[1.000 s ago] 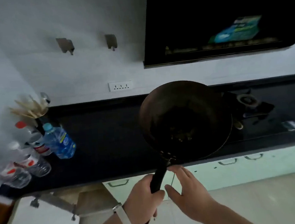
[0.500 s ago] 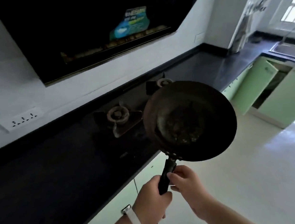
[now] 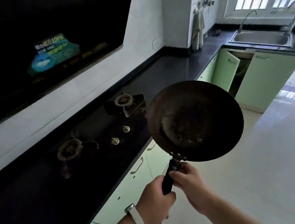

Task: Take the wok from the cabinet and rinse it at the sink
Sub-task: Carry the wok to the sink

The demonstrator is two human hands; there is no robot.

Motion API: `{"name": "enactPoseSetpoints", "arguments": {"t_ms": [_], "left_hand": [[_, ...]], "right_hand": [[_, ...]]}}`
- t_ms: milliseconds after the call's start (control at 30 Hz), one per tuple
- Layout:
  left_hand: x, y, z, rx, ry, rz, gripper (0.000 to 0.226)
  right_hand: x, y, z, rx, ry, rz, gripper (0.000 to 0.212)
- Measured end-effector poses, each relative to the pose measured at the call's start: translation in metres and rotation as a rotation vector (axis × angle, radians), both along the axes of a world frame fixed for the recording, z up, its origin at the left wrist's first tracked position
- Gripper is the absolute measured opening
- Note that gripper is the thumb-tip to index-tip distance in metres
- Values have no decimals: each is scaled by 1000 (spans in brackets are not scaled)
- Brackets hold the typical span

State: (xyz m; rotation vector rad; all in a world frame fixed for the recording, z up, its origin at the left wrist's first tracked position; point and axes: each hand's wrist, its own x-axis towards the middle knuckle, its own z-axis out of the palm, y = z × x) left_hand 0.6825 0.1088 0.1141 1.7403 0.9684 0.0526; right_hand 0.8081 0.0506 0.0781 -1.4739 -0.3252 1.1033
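1. Since half a second ago the view has swung further right: the sink (image 3: 261, 38) and window now sit in the top right, and both burners of the hob (image 3: 99, 131) show, not just one end of it.
2. The wok (image 3: 195, 121) is held in the air just past the front edge of the worktop (image 3: 173, 69), over the floor, bowl facing the camera, slightly tilted.
3. Left hand (image 3: 154, 200) is clenched round the lower part of the black handle (image 3: 168, 179); a white watch strap is on that wrist.
4. Right hand (image 3: 190, 182) grips the handle higher up, near the rivets, fingers wrapped round it.
5. Pale crumbs or residue lie in the wok's dark bottom.
6. The sink is set into the far run of worktop under the window, well apart from the wok.
7. A green cabinet door (image 3: 225, 70) below the sink's left corner stands open.
8. A cloth (image 3: 197, 30) hangs on the wall at the worktop's far corner.
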Motion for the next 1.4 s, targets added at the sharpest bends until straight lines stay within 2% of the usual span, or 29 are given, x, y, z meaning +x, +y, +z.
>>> {"name": "enactPoseSetpoints", "arguments": {"t_ms": [100,300,667,1000,1400], "left_hand": [[55,-3,6,27,-5,-42,19],[148,-8,11,61,-30,-142,19],[290,16,4,36,-75,-337,26],[463,106,-9,-23,-88,-519,27],[645,206,15,-53,-128,-662,26]], "right_hand": [[56,-7,4,28,4,-24,57],[145,-22,16,61,-45,-66,35],[269,-22,9,48,-88,-307,37],[425,49,2,-19,-123,-479,45],[590,138,37,-27,-173,-609,39]]}}
